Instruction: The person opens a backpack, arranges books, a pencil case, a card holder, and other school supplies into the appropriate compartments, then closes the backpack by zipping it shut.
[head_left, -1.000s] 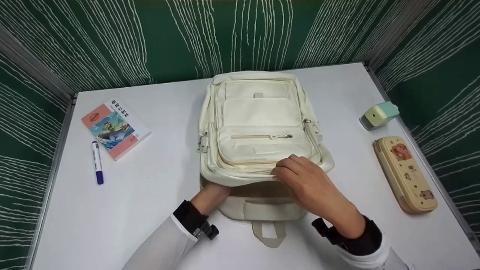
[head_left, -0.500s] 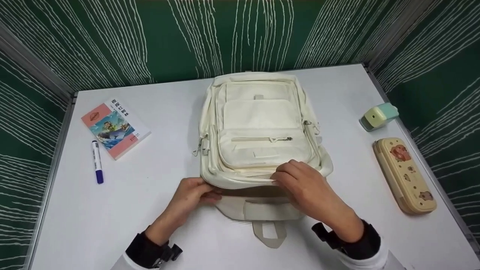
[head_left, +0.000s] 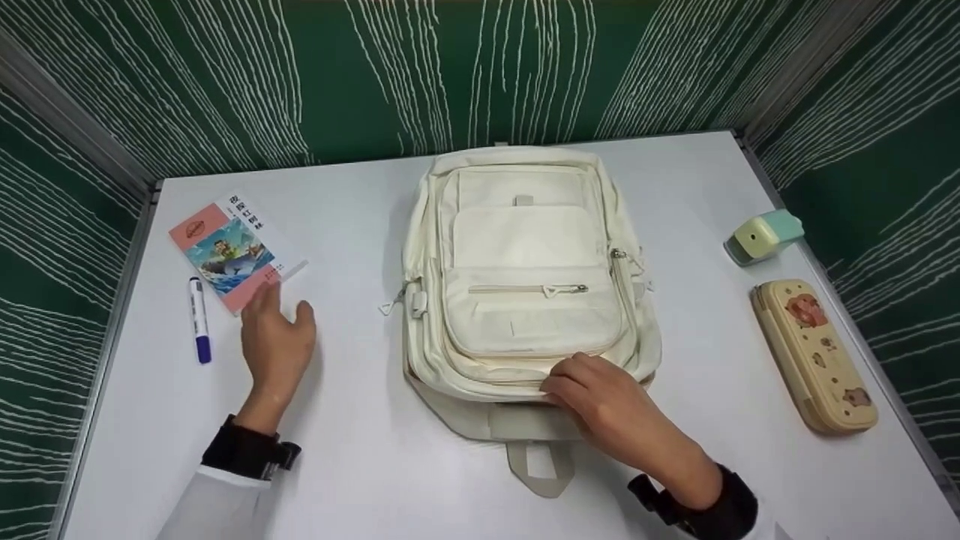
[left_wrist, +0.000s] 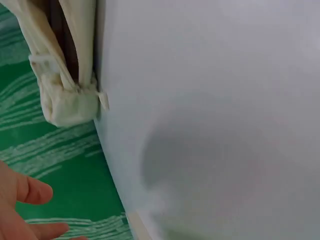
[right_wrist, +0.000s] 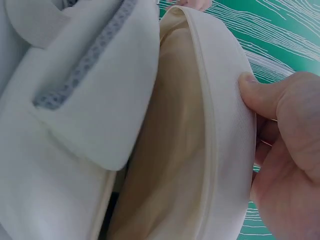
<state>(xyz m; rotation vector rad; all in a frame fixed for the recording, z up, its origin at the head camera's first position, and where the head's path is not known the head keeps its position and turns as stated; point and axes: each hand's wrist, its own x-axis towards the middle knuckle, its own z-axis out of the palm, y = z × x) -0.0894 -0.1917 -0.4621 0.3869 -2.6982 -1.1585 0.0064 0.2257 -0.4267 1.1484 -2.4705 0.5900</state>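
Observation:
A cream backpack lies on the table with its front pockets up and its top opening towards me. My right hand pinches the front panel's edge at that opening; in the right wrist view the thumb presses on the outer side and the beige lining shows through the gap. My left hand holds nothing, its fingers spread, just by the lower edge of a paperback book with a pink and blue cover. Whether the fingertips touch the book cannot be told. A white marker with a blue cap lies left of that hand.
On the right of the white table lie a yellow pencil case with animal pictures and a green pencil sharpener. Green panels with white streaks rise behind and on both sides.
My left hand has come out of the backpack, passed its left edge and moved left to the book. The front panel has sunk towards me, narrowing the opening, with my right hand still holding its edge.

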